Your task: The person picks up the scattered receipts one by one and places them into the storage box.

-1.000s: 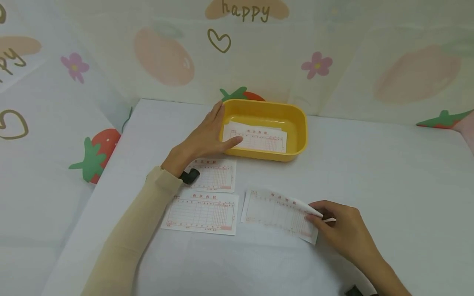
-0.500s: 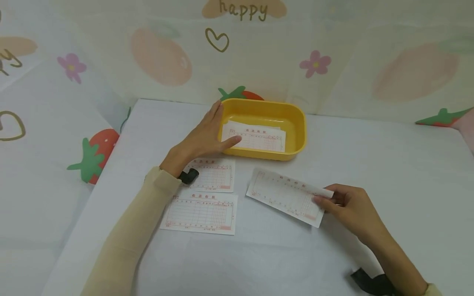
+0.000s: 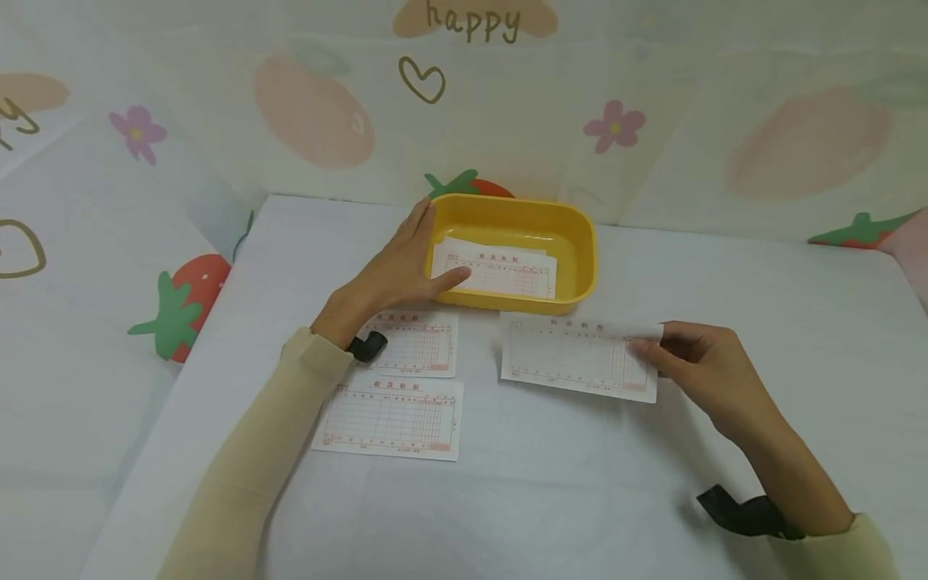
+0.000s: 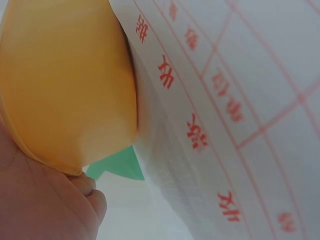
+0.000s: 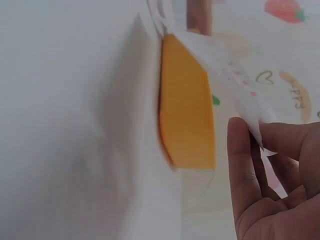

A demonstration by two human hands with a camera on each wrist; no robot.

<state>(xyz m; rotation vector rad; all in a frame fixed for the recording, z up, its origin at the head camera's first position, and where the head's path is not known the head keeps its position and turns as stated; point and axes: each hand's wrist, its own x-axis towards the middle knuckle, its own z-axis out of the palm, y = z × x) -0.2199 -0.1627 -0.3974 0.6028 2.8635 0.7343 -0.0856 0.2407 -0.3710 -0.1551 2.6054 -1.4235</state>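
Note:
A printed paper receipt form (image 3: 576, 358) is raised off the table in the head view, its right end pinched between the thumb and fingers of my right hand (image 3: 706, 374). The right wrist view shows that sheet (image 5: 230, 75) edge-on. My left hand (image 3: 395, 270) grips the left side of a yellow plastic basin (image 3: 587, 258), the thumb reaching over the front rim. Inside the basin lie several similar receipt forms (image 3: 500, 278). The left wrist view has the basin wall (image 4: 70, 75) close up, with fingers (image 4: 85, 185) curled at its rim.
Two receipt forms lie flat on the white table left of centre: one in front (image 3: 391, 423), and one behind it (image 3: 420, 346) partly hidden by my left wrist. A patterned cloth wall (image 3: 507, 121) stands close behind the basin.
My right hand has lifted the receipt form off the table and carried it toward the basin, up and slightly right in view. My left hand has kept its place on the basin.

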